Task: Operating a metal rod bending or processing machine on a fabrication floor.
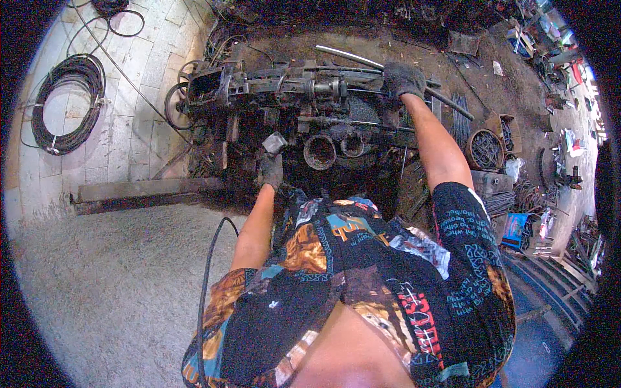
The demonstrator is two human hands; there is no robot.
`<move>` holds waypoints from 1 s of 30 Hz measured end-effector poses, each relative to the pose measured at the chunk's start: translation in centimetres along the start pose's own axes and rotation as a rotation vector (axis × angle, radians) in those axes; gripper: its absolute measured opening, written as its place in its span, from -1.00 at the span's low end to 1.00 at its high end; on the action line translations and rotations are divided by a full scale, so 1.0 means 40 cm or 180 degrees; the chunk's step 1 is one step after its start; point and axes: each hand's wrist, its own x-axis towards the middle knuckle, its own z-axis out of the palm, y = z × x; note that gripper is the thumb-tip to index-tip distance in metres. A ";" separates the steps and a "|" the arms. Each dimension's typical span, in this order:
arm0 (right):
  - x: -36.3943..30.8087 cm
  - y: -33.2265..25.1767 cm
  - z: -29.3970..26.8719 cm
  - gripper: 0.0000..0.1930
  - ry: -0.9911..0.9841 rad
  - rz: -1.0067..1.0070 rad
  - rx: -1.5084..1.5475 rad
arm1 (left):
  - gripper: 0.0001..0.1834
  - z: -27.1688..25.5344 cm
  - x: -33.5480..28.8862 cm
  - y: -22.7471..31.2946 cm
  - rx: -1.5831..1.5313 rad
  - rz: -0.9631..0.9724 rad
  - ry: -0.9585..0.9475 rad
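My left hand [270,171], in a dark work glove, is closed at the near side of a grimy black machine [259,87]. A pale grey block [274,143] sticks up at its fingertips; the grip itself is partly hidden. Farther off to the right, my right hand [404,81], gloved too, is wrapped around a dark bar [451,105] at the machine's right end. A silvery rod [349,56] slants in from the left and meets that glove. Two round pipe openings, a larger one [319,152] and a smaller one [352,145], face me between my hands.
Coiled black cable [68,103] lies on the pale paving at left. A long metal beam [145,189] runs along the floor beside the machine. On the right stand a round bin of metal pieces [485,149], bundled rods [460,119] and a blue packet [516,231]. A black hose [208,271] rises near my left arm.
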 end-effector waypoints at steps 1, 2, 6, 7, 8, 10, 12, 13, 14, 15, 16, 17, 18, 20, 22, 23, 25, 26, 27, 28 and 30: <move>0.001 0.002 0.001 -0.71 0.0073 0.0010 0.0038 | -0.36 -0.003 -0.003 0.006 0.0021 -0.0008 0.0004; 0.002 0.003 0.003 -0.69 0.0070 0.0024 0.0057 | -0.35 -0.006 -0.004 0.012 0.0039 -0.0012 0.0009; 0.008 0.005 0.005 -0.68 0.0229 0.0038 0.0051 | -0.33 -0.013 -0.005 0.018 0.0086 -0.0031 0.0020; 0.008 0.003 0.004 -0.68 0.0226 0.0038 0.0053 | -0.32 -0.013 -0.005 0.016 0.0100 -0.0035 0.0022; 0.008 0.002 0.003 -0.67 0.0168 0.0009 0.0028 | -0.31 -0.012 -0.004 0.014 0.0111 -0.0033 0.0024; 0.008 -0.003 -0.003 -0.67 0.0110 -0.0018 -0.0002 | -0.30 -0.009 -0.004 0.009 0.0114 -0.0047 0.0028; 0.007 -0.007 -0.011 -0.68 -0.0107 0.0406 0.0282 | -0.29 -0.007 -0.006 0.007 0.0122 -0.0049 0.0023; 0.006 -0.008 -0.014 -0.68 -0.0110 0.0408 0.0282 | -0.28 -0.006 -0.006 0.006 0.0132 -0.0046 0.0027; 0.004 -0.007 -0.016 -0.68 -0.0090 0.0264 0.0216 | -0.28 -0.006 -0.007 0.007 0.0133 -0.0052 0.0022; 0.004 -0.007 -0.016 -0.68 -0.0067 0.0120 0.0159 | -0.27 -0.006 -0.007 0.007 0.0134 -0.0055 0.0019; 0.004 -0.006 -0.015 -0.68 -0.0073 0.0119 0.0146 | -0.27 -0.006 -0.008 0.007 0.0135 -0.0068 0.0020; 0.004 -0.004 -0.013 -0.67 -0.0113 0.0101 0.0054 | -0.26 -0.006 -0.008 0.006 0.0144 -0.0068 0.0023; 0.005 -0.003 -0.010 -0.66 -0.0102 0.0078 -0.0023 | -0.25 -0.006 -0.007 0.005 0.0152 -0.0074 0.0027; 0.009 -0.001 -0.001 -0.66 -0.0067 -0.0001 -0.0119 | -0.24 -0.005 -0.005 -0.002 0.0158 -0.0079 0.0029; 0.013 0.001 0.008 -0.65 0.0013 -0.0092 -0.0209 | -0.23 0.000 0.000 -0.015 0.0168 -0.0084 0.0028; 0.014 0.001 0.010 -0.69 0.0088 -0.0048 -0.0139 | -0.22 0.004 0.003 -0.024 0.0162 -0.0078 0.0029; 0.013 0.003 0.011 -0.64 0.0161 -0.0002 -0.0070 | -0.21 0.013 0.013 -0.042 0.0158 -0.0070 0.0029; 0.011 0.004 0.010 -0.63 0.0078 0.0074 0.0033 | -0.20 0.019 0.019 -0.052 0.0157 -0.0064 0.0027; 0.010 0.005 0.008 -0.62 -0.0005 0.0151 0.0138 | -0.20 0.023 0.025 -0.062 0.0165 -0.0052 0.0023; 0.008 0.004 0.006 -0.62 -0.0009 0.0151 0.0134 | -0.19 0.029 0.030 -0.071 0.0169 -0.0033 0.0031; 0.007 0.001 0.002 -0.69 -0.0130 0.0062 -0.0165 | -0.18 0.035 0.038 -0.086 0.0144 0.0017 0.0074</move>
